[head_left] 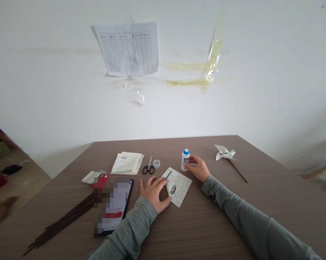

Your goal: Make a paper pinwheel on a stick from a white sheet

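My right hand has its fingers and thumb around the lower part of a small white bottle with a blue top and a blue label. The bottle stands upright at the back edge of a printed square of paper. That paper lies flat, turned at an angle, with a green stripe and an oval picture on it. My left hand rests at the paper's left side, fingers spread, with thumb and fingertips on or at its edge. Black-handled scissors and a small clear round cap lie beyond my left hand.
A stack of printed papers lies at the back left. Nearer are a red and white box, a bundle of thin dark sticks and a phone. A paper pinwheel on a dark stick lies at right. Behind the table rises a wall.
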